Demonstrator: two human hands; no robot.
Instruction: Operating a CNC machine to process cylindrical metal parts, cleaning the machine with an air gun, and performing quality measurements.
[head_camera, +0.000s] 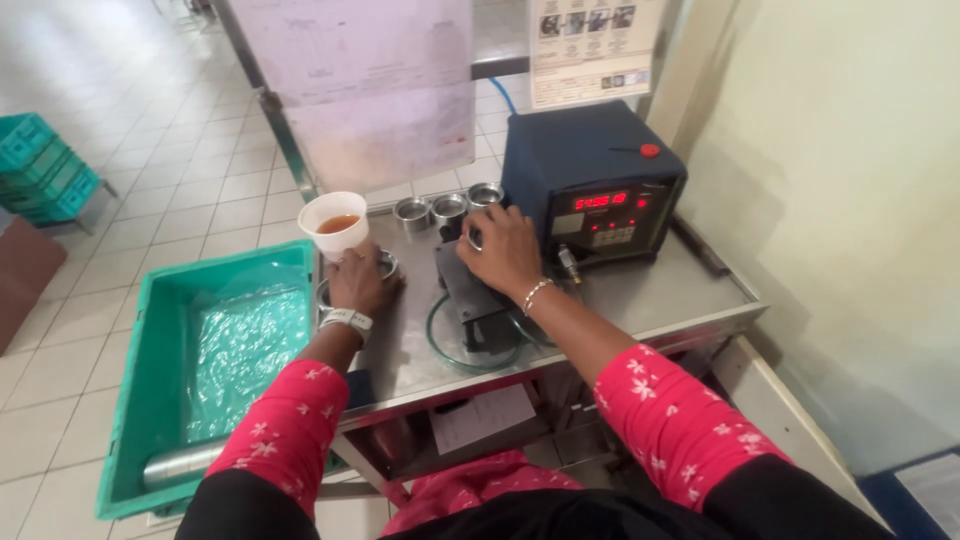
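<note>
My left hand (360, 280) rests on the steel table (650, 290), fingers wrapped around the base of a white paper cup (333, 222) holding brown liquid. Under that hand lies a small round metal tin (388, 263), partly hidden. My right hand (503, 250) is closed on a small metal piece at the front left of a dark blue machine (590, 180) with a red lit display. Below the right hand a dark flat block (470, 295) and a looped green cable (440, 345) lie on the table.
Three small metal cups (447, 207) stand in a row behind my hands. A green plastic crate (200, 370) lined with clear film sits left of the table, a metal cylinder (180, 463) in it. Stacked teal crates (40, 170) stand far left. A wall is on the right.
</note>
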